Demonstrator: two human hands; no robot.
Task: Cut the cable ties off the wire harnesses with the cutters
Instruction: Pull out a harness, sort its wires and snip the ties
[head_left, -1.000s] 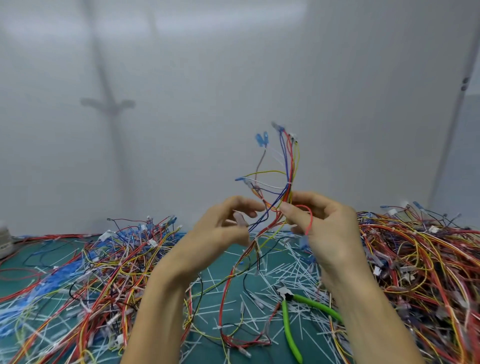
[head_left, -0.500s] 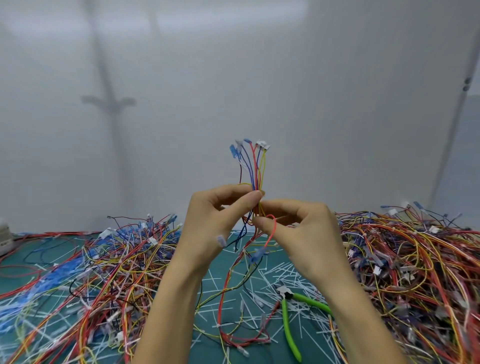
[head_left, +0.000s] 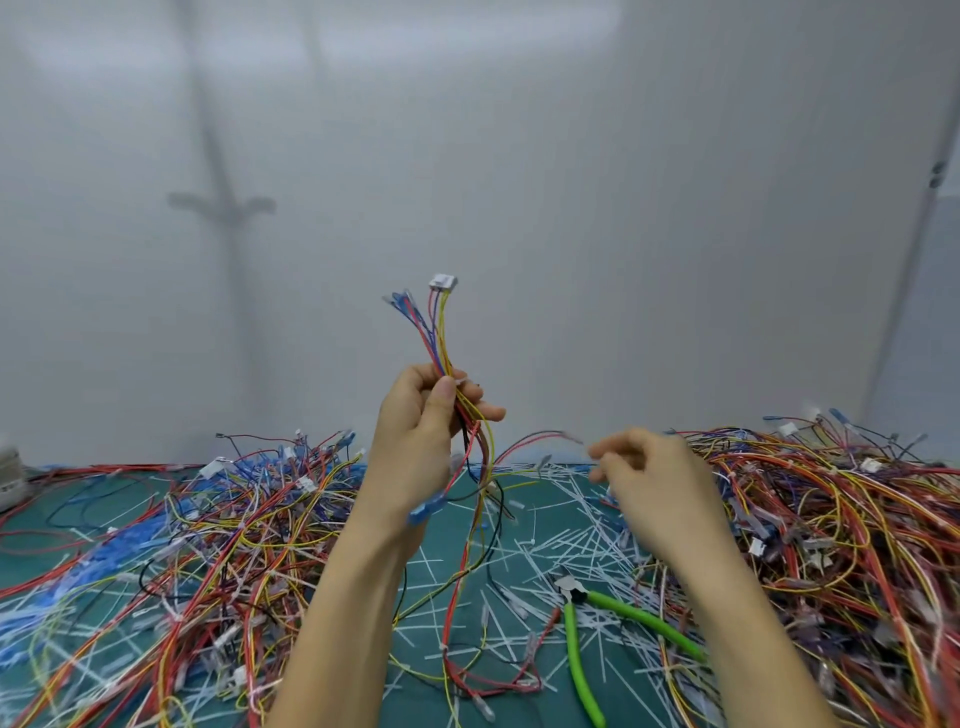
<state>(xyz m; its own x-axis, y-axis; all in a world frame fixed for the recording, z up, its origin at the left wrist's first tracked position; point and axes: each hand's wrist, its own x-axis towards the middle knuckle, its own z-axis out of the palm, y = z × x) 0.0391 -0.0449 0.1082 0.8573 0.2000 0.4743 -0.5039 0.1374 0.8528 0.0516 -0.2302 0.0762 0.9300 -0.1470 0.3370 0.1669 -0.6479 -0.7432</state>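
Observation:
My left hand (head_left: 421, 431) grips a wire harness (head_left: 441, 332) and holds it upright above the table. Its white connector and blue terminals point up, and its loose red, yellow and black wires hang down to the green mat (head_left: 447, 525). My right hand (head_left: 654, 488) is blurred, lower and to the right, with its fingers loosely curled. A red wire (head_left: 535, 439) arcs from the bundle toward its fingertips, and contact is unclear. The green-handled cutters (head_left: 574, 649) lie on the mat below my right hand, in neither hand.
Heaps of tangled harnesses lie on the left (head_left: 208, 545) and right (head_left: 841, 519) of the mat. Several cut white cable ties (head_left: 561, 525) litter the middle. A pale wall (head_left: 519, 182) stands close behind the table.
My right hand has left the bundle and moved down and right. The left hand has closed round the harness and raised it, now alone on it.

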